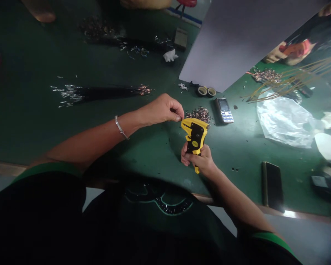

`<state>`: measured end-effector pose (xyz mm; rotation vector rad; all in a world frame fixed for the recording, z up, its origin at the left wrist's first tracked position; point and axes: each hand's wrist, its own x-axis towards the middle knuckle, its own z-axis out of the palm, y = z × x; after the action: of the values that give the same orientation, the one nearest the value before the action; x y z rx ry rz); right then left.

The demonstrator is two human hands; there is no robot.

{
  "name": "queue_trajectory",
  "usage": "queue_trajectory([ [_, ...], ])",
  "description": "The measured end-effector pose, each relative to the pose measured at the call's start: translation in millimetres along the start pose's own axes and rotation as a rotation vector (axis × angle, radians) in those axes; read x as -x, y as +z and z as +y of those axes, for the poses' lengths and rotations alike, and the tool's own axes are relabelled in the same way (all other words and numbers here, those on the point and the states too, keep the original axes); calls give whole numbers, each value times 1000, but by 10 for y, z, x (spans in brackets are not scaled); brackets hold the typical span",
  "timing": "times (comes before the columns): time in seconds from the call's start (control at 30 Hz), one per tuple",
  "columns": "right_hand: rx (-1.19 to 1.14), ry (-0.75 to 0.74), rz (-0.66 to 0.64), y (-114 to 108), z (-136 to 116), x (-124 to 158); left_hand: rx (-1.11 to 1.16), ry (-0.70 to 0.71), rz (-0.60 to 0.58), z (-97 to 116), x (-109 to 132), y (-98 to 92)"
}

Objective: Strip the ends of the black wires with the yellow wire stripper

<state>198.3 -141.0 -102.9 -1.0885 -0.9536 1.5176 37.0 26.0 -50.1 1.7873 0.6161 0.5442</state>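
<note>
My right hand is wrapped round the handles of a yellow and black crimping tool, held upright above the green table. My left hand is pinched shut at the tool's jaws, holding something too small to make out. A silver bracelet sits on my left wrist. Just behind the tool lies a small pile of metal terminals.
A bundle of black wires with metal ends lies at the left. A keypad phone, two tape rolls, a grey sheet, a clear plastic bag and a dark smartphone are at the right. Other people's hands show at the far edge.
</note>
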Motion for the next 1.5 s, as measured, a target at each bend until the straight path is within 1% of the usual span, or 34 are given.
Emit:
queue_trajectory([
  [0.3,-14,12,22,5,6,-16,15,-33,-14,-29,-33,-1],
  [0.43,-27,-14,24,0,-12,-37,14,-46,-5,-52,-41,3],
  [0.63,-55,-17,-52,-31,-66,-44,19,-52,25,-79,-28,8],
  [0.8,-75,-32,-69,-74,-85,-38,69,-66,7,-92,-13,16],
  [0.9,-95,-48,-96,-88,-104,-50,78,-76,29,-74,1,14],
  [1.07,-58,-59,-134,-105,-137,-55,58,-40,59,-50,20,9],
  [1.3,-63,-43,-203,-108,-145,-49,26,27,159,-2,53,38],
  [1.37,-67,-30,-207,-99,-145,-50,63,19,187,11,56,58],
  [1.5,-62,-29,-194,-94,-123,-55,212,-60,188,24,53,109],
])
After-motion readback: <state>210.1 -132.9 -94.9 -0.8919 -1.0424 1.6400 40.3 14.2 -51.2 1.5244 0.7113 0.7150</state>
